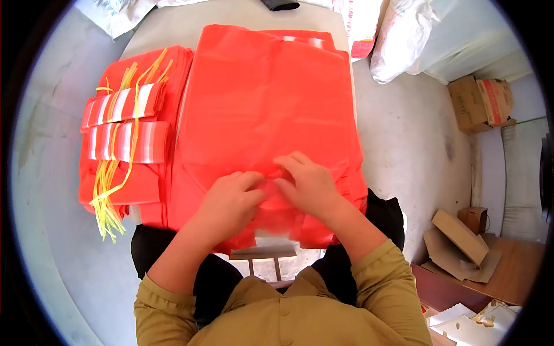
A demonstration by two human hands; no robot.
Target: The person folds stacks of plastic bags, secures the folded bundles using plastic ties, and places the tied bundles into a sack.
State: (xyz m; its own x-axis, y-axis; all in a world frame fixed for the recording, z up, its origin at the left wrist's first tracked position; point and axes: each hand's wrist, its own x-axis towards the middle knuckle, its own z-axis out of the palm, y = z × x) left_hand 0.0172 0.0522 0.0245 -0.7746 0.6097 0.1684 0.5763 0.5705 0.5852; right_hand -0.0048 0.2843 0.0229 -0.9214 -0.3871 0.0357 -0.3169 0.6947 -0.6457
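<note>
A stack of thin red plastic bags (268, 104) lies flat in front of me, its near edge hanging towards my lap. My left hand (234, 196) is closed, with curled fingers gripping the top bag near that edge. Close beside it, my right hand (309, 181) bends its thumb and fingers onto the same bag. Between the two hands the plastic is bunched and slightly blurred. On the left rests a second pile of red bags (130, 72), with folded red-and-white striped pieces (127, 141) and yellow ties (107, 199) on top.
The bags lie on a pale table (167, 36). White sacks (404, 40) stand at the back right. Cardboard boxes (479, 104) sit by the right wall, and an opened carton (461, 242) lies on a brown surface (516, 262) lower right. A dark object (281, 4) is at the far edge.
</note>
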